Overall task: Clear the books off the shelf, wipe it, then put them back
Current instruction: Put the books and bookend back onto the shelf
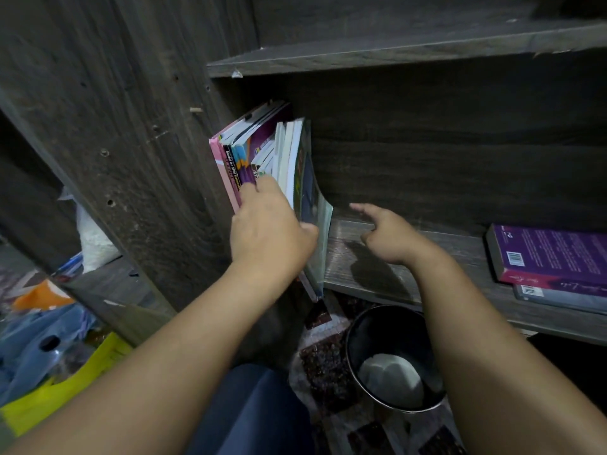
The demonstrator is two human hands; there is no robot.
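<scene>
A row of upright books leans against the left wall of the dark wooden shelf. My left hand grips the front of this row, fingers over the spines and thumb against the outermost bent book. Just right of the books, my right hand hovers over the bare shelf board with the forefinger stretched toward the back and the other fingers curled, holding nothing. Two purple books lie flat, stacked, at the shelf's right end.
A black bucket with a white cloth inside stands on the patterned floor below the shelf. Bags and clutter, blue, yellow and orange, lie at the left. Another shelf board runs above.
</scene>
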